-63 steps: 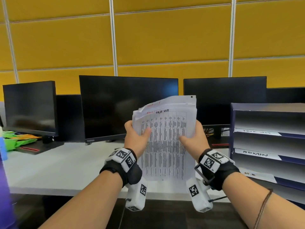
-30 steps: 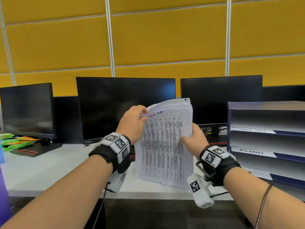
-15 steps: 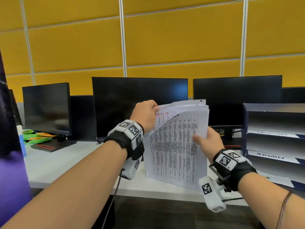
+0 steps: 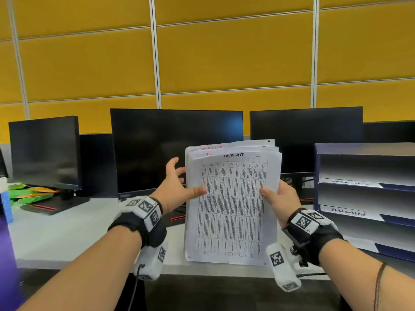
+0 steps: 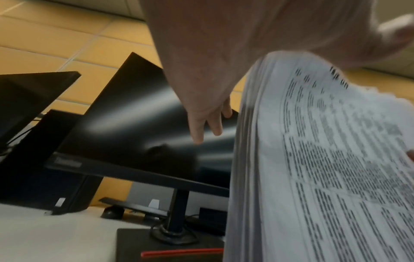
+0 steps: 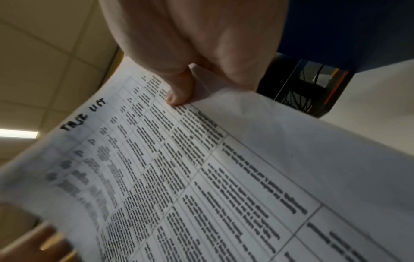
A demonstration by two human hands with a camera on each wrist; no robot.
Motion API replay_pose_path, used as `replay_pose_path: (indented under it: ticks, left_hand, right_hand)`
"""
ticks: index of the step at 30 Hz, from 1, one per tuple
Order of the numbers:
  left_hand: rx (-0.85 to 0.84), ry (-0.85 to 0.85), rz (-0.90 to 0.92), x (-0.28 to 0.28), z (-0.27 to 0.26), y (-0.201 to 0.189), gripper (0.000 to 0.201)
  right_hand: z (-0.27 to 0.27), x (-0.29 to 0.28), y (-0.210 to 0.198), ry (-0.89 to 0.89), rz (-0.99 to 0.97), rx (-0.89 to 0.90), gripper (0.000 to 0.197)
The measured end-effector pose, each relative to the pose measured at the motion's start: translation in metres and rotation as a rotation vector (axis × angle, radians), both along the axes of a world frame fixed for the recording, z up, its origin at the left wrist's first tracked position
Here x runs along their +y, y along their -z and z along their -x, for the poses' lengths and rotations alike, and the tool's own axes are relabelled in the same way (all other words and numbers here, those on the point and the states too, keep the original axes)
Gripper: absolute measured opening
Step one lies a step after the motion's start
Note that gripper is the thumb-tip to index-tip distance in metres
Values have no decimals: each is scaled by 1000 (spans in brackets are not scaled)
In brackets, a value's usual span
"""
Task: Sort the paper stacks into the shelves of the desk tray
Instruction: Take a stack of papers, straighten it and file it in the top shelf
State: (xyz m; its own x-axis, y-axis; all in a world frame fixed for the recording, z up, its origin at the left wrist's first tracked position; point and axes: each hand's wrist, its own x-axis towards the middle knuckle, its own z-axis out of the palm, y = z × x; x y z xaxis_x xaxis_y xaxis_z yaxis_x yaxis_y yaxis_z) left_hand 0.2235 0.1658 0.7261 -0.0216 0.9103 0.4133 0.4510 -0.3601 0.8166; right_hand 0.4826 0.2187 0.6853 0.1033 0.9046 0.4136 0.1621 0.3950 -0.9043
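I hold a thick paper stack (image 4: pixel 231 205) upright over the desk's front edge. Its top sheet is a printed table with "TASK LIST" handwritten above. My right hand (image 4: pixel 278 198) grips the right edge, with the thumb (image 6: pixel 179 92) on the front sheet and the fingers behind. At the left edge my left hand (image 4: pixel 179 187) lays its thumb on the front sheet, while its fingers (image 5: pixel 197 129) stretch out straight beside the stack (image 5: pixel 313 159). The blue desk tray (image 4: pixel 317 176) stands to the right; its shelves carry white labels and one reads "ADMIN".
Three dark monitors (image 4: pixel 175 149) line the back of the white desk (image 4: pixel 67 232) in front of a yellow wall. Green packets (image 4: pixel 24 194) lie at the far left. A purple object (image 4: pixel 6 265) fills the lower left corner. A monitor foot (image 5: pixel 170 244) stands behind the stack.
My left hand has come down from the stack's top left corner to the middle of its left edge, and its fingers have straightened. The lifted sheets lie flat again.
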Motion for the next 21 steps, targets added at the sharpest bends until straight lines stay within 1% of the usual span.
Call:
replay_pose_path:
  ticks: [1,2,3,4,5,6,7,9,10,11,13,15,16,18,20,21]
  left_hand:
    - [-2,-9,25,1,-1,6,123]
    - [-11,-7,28,3,-2,10,108]
    - [-32,-11,8,4,-4,11,85]
    - [-56,-35,-31,5,-8,10,57]
    - [-80,-85,-81,7,-13,8,31]
    - [-95,-144,-140,10,-19,4,14]
    - [-95,-209,-202,12,-26,0,5]
    - [-106,-301,-299,17,-42,-2,6]
    - [-136,-315,-311,16,-51,-1,11]
    - [-181,-310,-292,17,-55,4,21]
    - [-266,-307,-229,20,-54,17,45]
    - [-279,-319,-174,26,-45,32,59]
    - [-276,-305,-159,27,-42,36,61]
    - [-255,-280,-156,28,-40,40,55]
    - [-254,-311,-190,28,-43,37,43]
    - [-270,-334,-206,29,-44,35,42]
  right_hand:
    - [1,0,0,-6,-5,-1,32]
    - [2,-2,-1,-12,-8,-8,31]
    - [5,-3,-2,-12,-15,-12,31]
    - [7,-6,-6,-5,-29,-15,30]
    - [11,-8,-10,14,-58,-19,30]
    - [15,-11,-15,40,-95,-25,29]
    - [20,-12,-19,59,-133,-36,27]
    - [32,-17,-26,45,-185,-55,25]
    - [37,-18,-26,25,-187,-61,26]
    - [42,-19,-25,8,-178,-51,30]
    - [42,-19,-20,-15,-135,1,45]
    - [33,-16,-14,-40,-96,62,59]
    - [28,-14,-11,-64,-82,69,61]
    - [23,-13,-7,-98,-86,29,56]
    - [22,-12,-5,-43,-142,9,48]
    - [21,-12,-4,-5,-174,30,44]
